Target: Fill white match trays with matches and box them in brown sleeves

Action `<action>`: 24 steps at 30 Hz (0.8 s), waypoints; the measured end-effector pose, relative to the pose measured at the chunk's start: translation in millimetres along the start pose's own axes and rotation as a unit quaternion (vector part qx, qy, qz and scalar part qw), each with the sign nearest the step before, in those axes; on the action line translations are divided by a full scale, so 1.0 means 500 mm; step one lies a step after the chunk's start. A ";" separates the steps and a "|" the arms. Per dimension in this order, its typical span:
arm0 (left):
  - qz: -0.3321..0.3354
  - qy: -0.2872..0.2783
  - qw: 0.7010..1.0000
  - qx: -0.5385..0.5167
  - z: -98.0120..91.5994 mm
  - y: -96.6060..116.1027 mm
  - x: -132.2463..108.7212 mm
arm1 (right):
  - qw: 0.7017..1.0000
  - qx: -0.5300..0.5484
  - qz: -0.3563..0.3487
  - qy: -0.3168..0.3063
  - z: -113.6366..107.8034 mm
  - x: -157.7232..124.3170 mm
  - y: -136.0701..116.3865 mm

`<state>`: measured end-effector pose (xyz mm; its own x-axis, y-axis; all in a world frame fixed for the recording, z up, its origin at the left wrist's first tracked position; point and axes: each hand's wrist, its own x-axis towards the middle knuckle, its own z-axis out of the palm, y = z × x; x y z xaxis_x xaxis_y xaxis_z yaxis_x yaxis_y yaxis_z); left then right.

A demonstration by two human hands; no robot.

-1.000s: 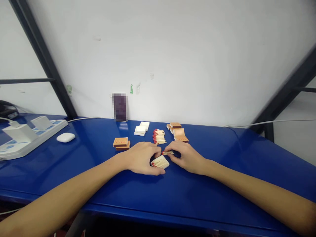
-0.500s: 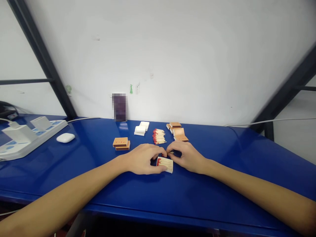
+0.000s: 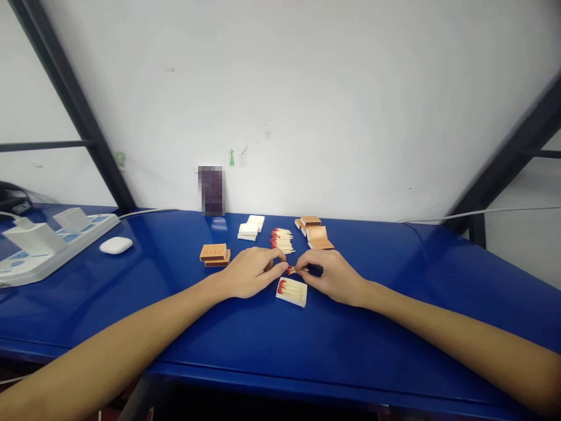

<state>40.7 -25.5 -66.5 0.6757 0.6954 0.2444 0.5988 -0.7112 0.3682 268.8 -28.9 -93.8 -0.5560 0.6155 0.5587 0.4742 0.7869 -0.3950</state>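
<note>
Between my hands lies a white matchbox tray (image 3: 291,302) holding several red-headed matches, with neither hand on it. Just beyond the tray, my right hand (image 3: 335,276) pinches a few matches (image 3: 291,270) between thumb and fingertips, their red heads pointing left. My left hand (image 3: 252,273) is at those heads, its thumb tip close against them and its index finger a little apart from the thumb; whether it touches them is hard to tell. A loose pile of matches (image 3: 283,241) lies behind the fingers, heads to the left.
Two closed matchboxes (image 3: 214,252) are stacked left of my left hand. White trays (image 3: 250,228) lie farther back. Orange matchbox sleeves (image 3: 318,233) sit behind my right hand. A white case (image 3: 116,245) and a power strip (image 3: 99,225) occupy the left side of the blue table (image 3: 385,356).
My left hand has let go of the tray and shifted up to the heads of the matches in my right hand. The right hand has stayed almost in place.
</note>
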 end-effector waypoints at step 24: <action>0.069 -0.066 0.991 0.090 -0.014 0.009 -0.007 | 0.986 0.132 0.097 0.043 -0.001 -0.008 -0.062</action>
<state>38.2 -30.6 -59.5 0.7993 0.5800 0.1573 0.5566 -0.8132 0.1701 256.6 -55.9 -83.6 -0.4069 0.7588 0.5086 0.3663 0.6456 -0.6701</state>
